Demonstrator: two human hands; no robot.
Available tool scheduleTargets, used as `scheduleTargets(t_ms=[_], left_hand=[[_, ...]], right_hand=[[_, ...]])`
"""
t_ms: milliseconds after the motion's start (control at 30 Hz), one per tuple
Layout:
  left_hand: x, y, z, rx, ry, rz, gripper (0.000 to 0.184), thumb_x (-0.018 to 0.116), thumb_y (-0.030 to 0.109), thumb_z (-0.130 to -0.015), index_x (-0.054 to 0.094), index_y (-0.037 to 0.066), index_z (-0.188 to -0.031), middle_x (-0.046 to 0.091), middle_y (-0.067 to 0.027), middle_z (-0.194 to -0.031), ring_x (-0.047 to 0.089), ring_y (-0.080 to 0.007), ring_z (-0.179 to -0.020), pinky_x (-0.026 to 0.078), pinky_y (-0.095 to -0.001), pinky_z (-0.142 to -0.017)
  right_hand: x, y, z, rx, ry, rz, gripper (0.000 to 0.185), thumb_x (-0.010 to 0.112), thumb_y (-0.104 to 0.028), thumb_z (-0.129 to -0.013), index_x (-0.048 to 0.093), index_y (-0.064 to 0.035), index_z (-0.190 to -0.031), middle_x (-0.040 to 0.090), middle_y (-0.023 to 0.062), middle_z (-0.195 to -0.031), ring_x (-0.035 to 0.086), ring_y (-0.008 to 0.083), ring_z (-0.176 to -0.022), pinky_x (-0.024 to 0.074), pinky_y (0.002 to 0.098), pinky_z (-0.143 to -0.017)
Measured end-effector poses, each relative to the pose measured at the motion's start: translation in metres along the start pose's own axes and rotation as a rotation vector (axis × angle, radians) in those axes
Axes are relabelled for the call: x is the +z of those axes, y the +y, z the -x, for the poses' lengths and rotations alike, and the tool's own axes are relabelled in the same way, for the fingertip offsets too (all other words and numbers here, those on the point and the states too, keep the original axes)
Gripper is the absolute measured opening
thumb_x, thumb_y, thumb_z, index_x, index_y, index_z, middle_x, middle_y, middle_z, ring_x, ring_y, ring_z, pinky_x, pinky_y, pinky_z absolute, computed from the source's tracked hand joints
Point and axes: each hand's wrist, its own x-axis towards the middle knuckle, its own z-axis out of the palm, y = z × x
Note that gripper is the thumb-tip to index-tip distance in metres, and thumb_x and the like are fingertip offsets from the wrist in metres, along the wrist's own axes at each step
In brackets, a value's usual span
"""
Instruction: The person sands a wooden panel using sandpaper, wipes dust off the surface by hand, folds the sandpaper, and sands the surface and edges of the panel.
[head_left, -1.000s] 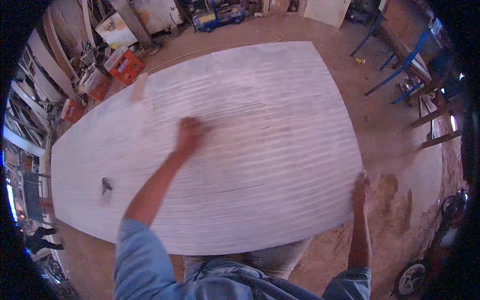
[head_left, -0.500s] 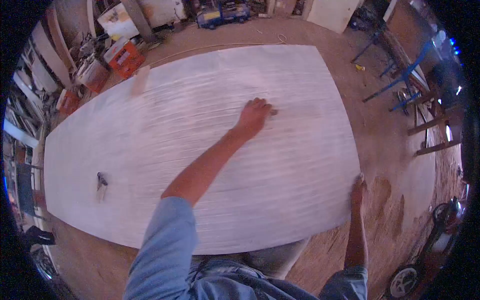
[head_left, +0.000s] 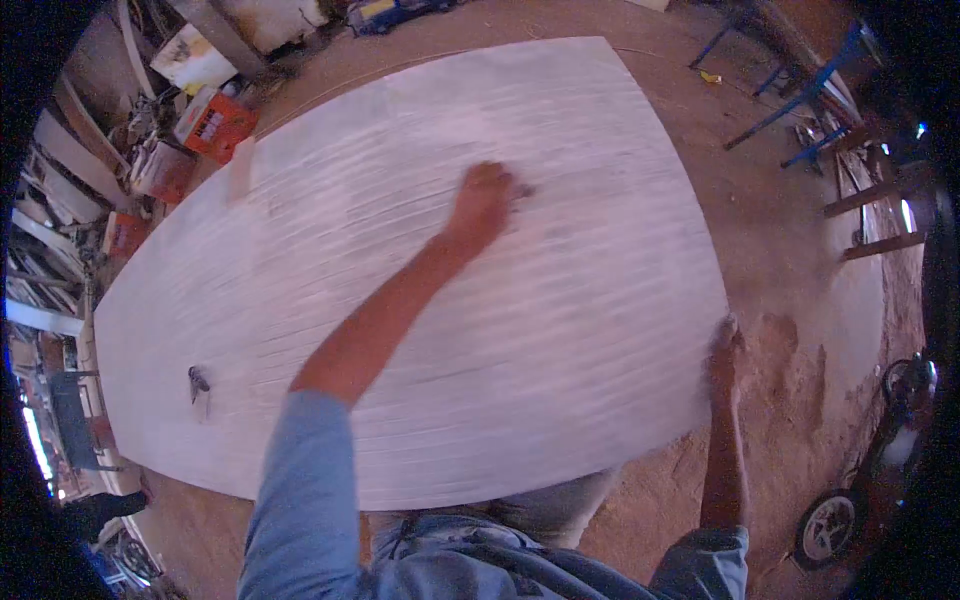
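A large white board (head_left: 590, 340) with streaky, wavy marks lies flat in front of me. My left hand (head_left: 483, 205) is over its far middle part, fingers curled around something small and dark (head_left: 524, 190). Blur keeps me from telling what that thing is. At the board's right edge is my right hand (head_left: 721, 355), which appears to grip the edge; its fingers are blurred and partly hidden. A small dark object (head_left: 198, 381) with a thin pale part lies on the left side of the board, too blurred to name.
Orange-red containers (head_left: 215, 125) stand beyond the far left edge, near leaning planks (head_left: 75, 180). Blue metal legs (head_left: 795, 90) and wooden bars (head_left: 880, 245) are at the right. A wheel (head_left: 830, 527) stands at the lower right on the dirt floor (head_left: 660, 500).
The view has shifted, so the board's far edge appears higher. My left hand shows higher and further left in view, still over the board's far middle. My right hand stays at the right edge.
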Motion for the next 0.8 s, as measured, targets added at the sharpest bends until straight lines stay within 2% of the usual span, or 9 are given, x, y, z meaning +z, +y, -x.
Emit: scheduleTargets(t_ms=[100, 200, 300, 367, 500, 667, 700, 767, 800], left_hand=[[0.059, 0.040, -0.072, 0.025, 0.211, 0.138, 0.035, 0.057, 0.005, -0.069, 0.065, 0.016, -0.102, 0.058, -0.0122, -0.086, 0.054, -0.0323, -0.090, 0.042, -0.0464, -0.083], [0.030, 0.033, -0.061, -0.067, 0.091, 0.062, 0.041, 0.057, 0.002, -0.066, 0.065, 0.016, -0.104, 0.058, -0.0118, -0.087, 0.054, -0.0323, -0.089, 0.043, -0.0474, -0.082], [-0.020, -0.043, 0.054, 0.062, 0.095, -0.051, 0.029, 0.055, 0.003, -0.076, 0.068, 0.014, -0.099, 0.062, -0.0119, -0.098, 0.054, -0.0312, -0.105, 0.039, -0.0449, -0.095], [-0.074, -0.109, 0.158, -0.129, -0.106, -0.230, 0.031, 0.059, 0.009, -0.078, 0.068, 0.019, -0.106, 0.062, -0.0109, -0.102, 0.053, -0.0321, -0.104, 0.037, -0.0442, -0.098], [-0.201, -0.180, 0.305, -0.404, -0.085, -0.258, 0.021, 0.058, 0.009, -0.079, 0.071, 0.014, -0.095, 0.065, -0.0074, -0.094, 0.056, -0.0271, -0.096, 0.040, -0.0408, -0.090], [-0.117, -0.122, 0.213, -0.322, 0.050, -0.085, 0.027, 0.059, 0.011, -0.077, 0.069, 0.014, -0.103, 0.062, -0.0086, -0.100, 0.054, -0.0294, -0.099, 0.038, -0.0430, -0.095], [-0.079, -0.105, 0.180, -0.159, 0.103, -0.157, 0.024, 0.059, 0.018, -0.079, 0.069, 0.014, -0.100, 0.062, -0.0086, -0.101, 0.050, -0.0304, -0.106, 0.036, -0.0431, -0.096], [-0.050, -0.043, 0.088, -0.334, -0.073, 0.013, 0.026, 0.059, 0.014, -0.074, 0.068, 0.016, -0.099, 0.060, -0.0109, -0.102, 0.051, -0.0331, -0.105, 0.038, -0.0460, -0.091], [-0.026, -0.033, 0.065, -0.126, 0.072, -0.037, 0.025, 0.059, 0.013, -0.073, 0.068, 0.016, -0.096, 0.061, -0.0113, -0.103, 0.052, -0.0334, -0.105, 0.039, -0.0465, -0.090]], right_hand=[[-0.032, -0.048, 0.021, 0.119, -0.142, 0.126, 0.050, 0.030, -0.033, -0.101, 0.035, -0.0017, -0.140, 0.049, 0.0116, -0.134, 0.055, 0.0325, -0.111, 0.0444, 0.0412, -0.095], [-0.050, -0.078, 0.043, 0.158, -0.162, 0.128, 0.054, 0.031, -0.034, -0.101, 0.028, -0.0009, -0.143, 0.039, 0.0091, -0.143, 0.048, 0.0303, -0.121, 0.0397, 0.0399, -0.101], [-0.018, -0.031, 0.023, 0.036, -0.040, -0.056, 0.057, 0.032, -0.037, -0.100, 0.027, -0.0006, -0.144, 0.036, 0.0117, -0.145, 0.043, 0.0302, -0.125, 0.0349, 0.0405, -0.104], [-0.001, -0.010, 0.010, -0.024, -0.025, -0.237, 0.059, 0.032, -0.040, -0.100, 0.027, -0.0005, -0.144, 0.034, 0.0135, -0.146, 0.039, 0.0302, -0.128, 0.0318, 0.0408, -0.106], [0.011, 0.007, -0.003, -0.037, -0.135, -0.558, 0.064, 0.032, -0.046, -0.099, 0.027, 0.0001, -0.143, 0.031, 0.0162, -0.147, 0.035, 0.0302, -0.132, 0.0271, 0.0411, -0.110], [0.012, 0.009, -0.005, -0.025, -0.020, -0.166, 0.067, 0.033, -0.049, -0.098, 0.029, 0.0009, -0.142, 0.033, 0.0165, -0.146, 0.037, 0.0305, -0.130, 0.0274, 0.0412, -0.109], [0.010, 0.009, -0.003, -0.021, 0.037, -0.109, 0.066, 0.034, -0.048, -0.098, 0.029, 0.0009, -0.142, 0.033, 0.0165, -0.146, 0.037, 0.0306, -0.130, 0.0274, 0.0414, -0.109], [0.007, 0.011, -0.002, -0.004, 0.160, 0.006, 0.065, 0.034, -0.047, -0.098, 0.030, 0.0009, -0.142, 0.033, 0.0166, -0.146, 0.037, 0.0307, -0.130, 0.0275, 0.0418, -0.109], [0.006, 0.016, -0.003, 0.010, 0.215, 0.057, 0.065, 0.034, -0.047, -0.098, 0.030, 0.0010, -0.142, 0.033, 0.0167, -0.146, 0.037, 0.0307, -0.130, 0.0275, 0.0420, -0.109]])
